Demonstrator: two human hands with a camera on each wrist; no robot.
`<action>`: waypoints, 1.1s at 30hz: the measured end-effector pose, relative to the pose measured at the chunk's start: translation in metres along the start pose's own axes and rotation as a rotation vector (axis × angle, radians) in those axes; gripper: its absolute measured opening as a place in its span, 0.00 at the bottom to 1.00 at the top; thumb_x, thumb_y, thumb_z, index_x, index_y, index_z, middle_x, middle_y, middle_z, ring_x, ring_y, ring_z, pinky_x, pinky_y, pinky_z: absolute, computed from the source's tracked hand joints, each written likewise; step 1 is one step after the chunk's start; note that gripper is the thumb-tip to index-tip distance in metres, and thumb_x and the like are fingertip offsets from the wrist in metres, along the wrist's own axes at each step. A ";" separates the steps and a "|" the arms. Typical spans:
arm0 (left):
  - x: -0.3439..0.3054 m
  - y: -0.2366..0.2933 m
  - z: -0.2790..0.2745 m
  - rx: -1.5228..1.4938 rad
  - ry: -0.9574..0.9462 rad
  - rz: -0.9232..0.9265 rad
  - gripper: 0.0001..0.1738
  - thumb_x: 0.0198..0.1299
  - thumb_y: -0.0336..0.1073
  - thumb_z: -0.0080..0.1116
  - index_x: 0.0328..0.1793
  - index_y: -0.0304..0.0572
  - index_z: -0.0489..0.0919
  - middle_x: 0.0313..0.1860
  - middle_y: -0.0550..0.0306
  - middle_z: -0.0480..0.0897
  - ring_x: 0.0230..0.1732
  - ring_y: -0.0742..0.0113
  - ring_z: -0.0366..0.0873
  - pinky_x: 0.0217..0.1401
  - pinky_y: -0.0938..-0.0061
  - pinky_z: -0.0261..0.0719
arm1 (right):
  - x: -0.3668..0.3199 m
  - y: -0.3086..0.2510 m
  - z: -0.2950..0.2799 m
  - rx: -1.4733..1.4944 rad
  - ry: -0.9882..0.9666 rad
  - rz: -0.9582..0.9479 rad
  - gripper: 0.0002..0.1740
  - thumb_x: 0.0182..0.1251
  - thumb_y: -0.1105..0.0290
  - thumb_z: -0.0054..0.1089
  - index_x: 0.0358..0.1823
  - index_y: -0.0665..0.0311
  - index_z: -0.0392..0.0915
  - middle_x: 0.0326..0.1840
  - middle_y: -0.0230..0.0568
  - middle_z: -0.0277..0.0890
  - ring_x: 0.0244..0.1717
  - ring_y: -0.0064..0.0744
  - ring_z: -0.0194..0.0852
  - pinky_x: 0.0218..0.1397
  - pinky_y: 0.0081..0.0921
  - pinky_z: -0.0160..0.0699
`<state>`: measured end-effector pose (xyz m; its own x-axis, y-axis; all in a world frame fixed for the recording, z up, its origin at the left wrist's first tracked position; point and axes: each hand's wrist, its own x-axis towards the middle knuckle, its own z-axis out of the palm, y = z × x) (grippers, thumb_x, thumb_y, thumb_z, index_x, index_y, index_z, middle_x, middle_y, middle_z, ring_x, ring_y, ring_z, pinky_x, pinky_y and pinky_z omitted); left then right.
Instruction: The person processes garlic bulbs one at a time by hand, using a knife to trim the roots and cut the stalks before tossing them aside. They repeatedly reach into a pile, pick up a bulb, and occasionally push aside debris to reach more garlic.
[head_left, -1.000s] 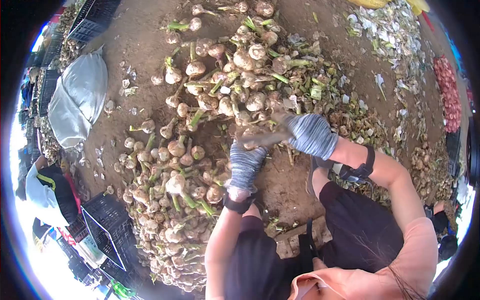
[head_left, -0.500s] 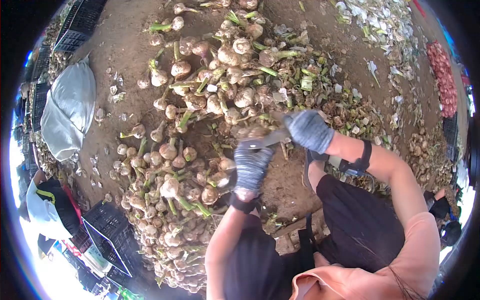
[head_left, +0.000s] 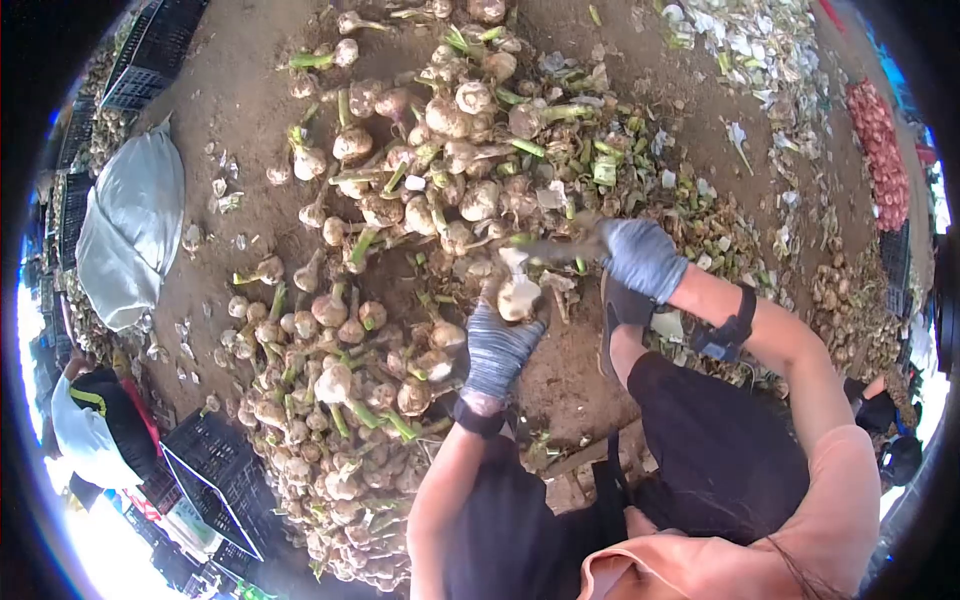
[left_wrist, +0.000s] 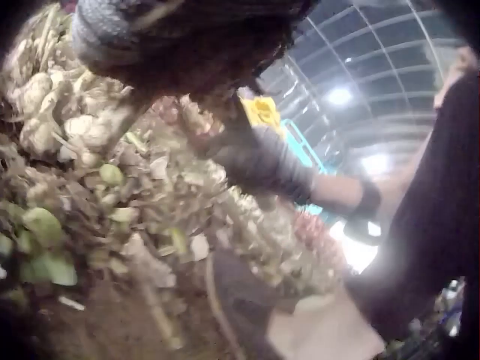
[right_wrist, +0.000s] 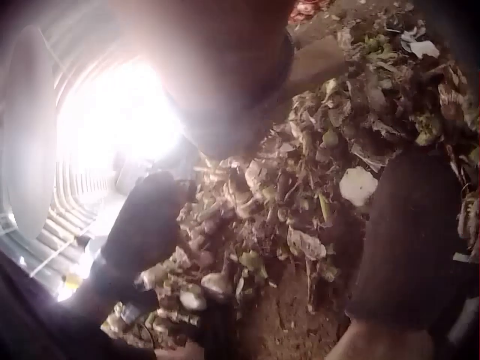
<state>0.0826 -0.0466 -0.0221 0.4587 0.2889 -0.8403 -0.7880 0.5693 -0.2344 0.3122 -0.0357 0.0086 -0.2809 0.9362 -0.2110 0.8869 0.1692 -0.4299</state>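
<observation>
A round, whitish garlic bulb [head_left: 519, 298] is being held in the grey-striped, knit-gloved left hand [head_left: 500, 350], over the upper edge of a bare patch of brown earthen floor [head_left: 572, 388]; a flat, grey, blurred blade [head_left: 560, 252] is being gripped by the similarly gloved right hand [head_left: 640, 258]. The bulb is being judged light, firm and bruisable, its rounded sides being best grasped.

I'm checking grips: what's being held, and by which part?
Left hand: a garlic bulb, by its round body. Right hand: a blurred knife, by its handle end.
</observation>
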 end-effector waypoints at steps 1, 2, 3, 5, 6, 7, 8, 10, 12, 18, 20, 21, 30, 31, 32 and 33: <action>-0.004 0.002 -0.003 0.089 -0.072 -0.018 0.24 0.58 0.43 0.60 0.55 0.37 0.71 0.46 0.52 0.78 0.44 0.62 0.76 0.56 0.68 0.75 | 0.000 0.014 0.010 -0.008 -0.085 0.180 0.15 0.62 0.69 0.54 0.50 0.64 0.72 0.21 0.50 0.76 0.23 0.44 0.78 0.26 0.38 0.77; -0.007 0.004 -0.005 0.174 -0.150 -0.033 0.24 0.56 0.40 0.63 0.56 0.38 0.71 0.47 0.53 0.77 0.44 0.64 0.76 0.55 0.69 0.75 | -0.002 0.038 0.031 0.090 -0.009 0.089 0.18 0.61 0.66 0.56 0.52 0.62 0.73 0.25 0.50 0.78 0.27 0.43 0.80 0.32 0.39 0.78; -0.009 0.004 -0.006 0.443 -0.189 0.143 0.25 0.53 0.38 0.65 0.56 0.38 0.71 0.48 0.53 0.77 0.45 0.65 0.76 0.55 0.70 0.76 | -0.001 0.038 0.026 0.144 -0.032 0.089 0.18 0.60 0.66 0.55 0.52 0.62 0.74 0.27 0.51 0.79 0.28 0.44 0.79 0.34 0.39 0.78; -0.013 0.000 -0.010 0.902 -0.241 0.419 0.29 0.48 0.33 0.70 0.56 0.39 0.70 0.49 0.55 0.77 0.46 0.68 0.75 0.53 0.72 0.77 | -0.006 0.032 0.023 0.281 -0.134 0.163 0.18 0.60 0.65 0.55 0.51 0.62 0.76 0.29 0.53 0.79 0.29 0.44 0.79 0.36 0.39 0.77; -0.013 -0.002 -0.013 1.087 -0.246 0.529 0.31 0.46 0.31 0.71 0.57 0.39 0.70 0.49 0.56 0.76 0.46 0.69 0.75 0.52 0.73 0.77 | 0.000 0.014 0.009 0.360 -0.208 0.232 0.17 0.60 0.65 0.54 0.50 0.62 0.76 0.29 0.53 0.79 0.29 0.45 0.79 0.36 0.38 0.77; -0.011 -0.001 -0.015 1.194 -0.242 0.571 0.33 0.43 0.29 0.73 0.57 0.39 0.70 0.49 0.56 0.76 0.47 0.71 0.75 0.51 0.74 0.77 | 0.004 0.002 0.001 0.437 -0.282 0.299 0.17 0.60 0.64 0.54 0.49 0.63 0.77 0.29 0.54 0.78 0.29 0.45 0.79 0.36 0.37 0.77; -0.010 -0.001 -0.016 1.303 -0.236 0.615 0.35 0.41 0.27 0.74 0.57 0.39 0.70 0.49 0.57 0.76 0.47 0.72 0.74 0.50 0.74 0.78 | 0.004 0.001 0.011 0.483 -0.271 0.278 0.18 0.60 0.62 0.54 0.49 0.63 0.77 0.28 0.51 0.78 0.28 0.43 0.78 0.37 0.35 0.77; -0.015 0.000 -0.011 1.604 -0.288 0.779 0.31 0.41 0.32 0.75 0.53 0.38 0.73 0.48 0.55 0.77 0.45 0.68 0.76 0.48 0.74 0.78 | 0.007 -0.004 0.019 0.524 -0.246 0.186 0.16 0.60 0.62 0.53 0.46 0.62 0.78 0.25 0.48 0.78 0.26 0.42 0.77 0.35 0.35 0.77; -0.018 0.006 -0.009 1.978 -0.295 0.996 0.27 0.39 0.33 0.75 0.48 0.38 0.76 0.47 0.54 0.78 0.45 0.65 0.77 0.48 0.73 0.78 | 0.014 -0.007 0.021 0.511 -0.331 0.197 0.15 0.60 0.62 0.53 0.44 0.61 0.78 0.23 0.47 0.77 0.24 0.42 0.76 0.34 0.36 0.76; -0.023 0.001 0.009 2.334 -0.535 1.121 0.15 0.38 0.39 0.71 0.34 0.46 0.81 0.37 0.52 0.80 0.40 0.48 0.77 0.42 0.65 0.78 | 0.036 -0.017 0.025 0.294 -0.493 0.067 0.13 0.61 0.62 0.51 0.41 0.60 0.78 0.21 0.45 0.76 0.24 0.43 0.74 0.34 0.40 0.75; -0.034 0.005 0.020 2.428 -0.633 1.255 0.15 0.37 0.37 0.70 0.33 0.47 0.81 0.38 0.54 0.80 0.39 0.49 0.76 0.40 0.63 0.77 | 0.034 0.002 0.036 0.191 -0.616 0.147 0.13 0.62 0.62 0.51 0.41 0.59 0.78 0.23 0.45 0.77 0.25 0.44 0.76 0.35 0.40 0.76; -0.038 0.008 0.021 2.495 -0.595 1.310 0.14 0.35 0.36 0.70 0.33 0.49 0.80 0.38 0.56 0.80 0.38 0.51 0.76 0.37 0.61 0.76 | 0.022 0.020 0.041 0.125 -0.658 0.266 0.12 0.63 0.64 0.50 0.41 0.61 0.79 0.26 0.47 0.78 0.28 0.44 0.77 0.36 0.40 0.76; -0.198 0.060 -0.026 2.536 0.612 0.897 0.14 0.51 0.44 0.66 0.42 0.51 0.81 0.31 0.56 0.80 0.31 0.57 0.79 0.31 0.65 0.78 | 0.075 -0.014 0.023 0.186 -0.166 0.040 0.28 0.61 0.58 0.58 0.61 0.62 0.67 0.56 0.52 0.72 0.43 0.43 0.79 0.44 0.34 0.82; -0.229 0.062 -0.039 2.464 0.887 0.597 0.23 0.49 0.54 0.68 0.41 0.45 0.78 0.38 0.53 0.81 0.36 0.56 0.81 0.41 0.64 0.80 | 0.089 -0.028 0.019 0.161 -0.161 0.036 0.29 0.61 0.60 0.59 0.62 0.62 0.67 0.62 0.52 0.67 0.45 0.44 0.79 0.46 0.33 0.82; -0.252 0.066 -0.045 2.430 1.051 0.461 0.29 0.48 0.54 0.67 0.50 0.45 0.74 0.42 0.49 0.81 0.40 0.54 0.81 0.44 0.63 0.79 | 0.101 -0.037 0.020 0.111 -0.191 0.046 0.32 0.61 0.58 0.57 0.65 0.59 0.63 0.63 0.49 0.65 0.44 0.46 0.79 0.45 0.36 0.80; -0.275 0.070 -0.052 2.391 1.211 0.306 0.36 0.47 0.55 0.67 0.59 0.46 0.70 0.45 0.44 0.81 0.44 0.51 0.81 0.48 0.63 0.78 | 0.115 -0.036 0.036 0.021 -0.195 0.028 0.32 0.60 0.59 0.58 0.65 0.59 0.63 0.62 0.49 0.66 0.42 0.46 0.79 0.43 0.36 0.81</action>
<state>-0.1198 -0.1264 0.1676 -0.3639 0.6286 -0.6873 0.9306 0.2766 -0.2398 0.2351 0.0553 -0.0315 -0.3239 0.8626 -0.3885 0.8880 0.1355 -0.4395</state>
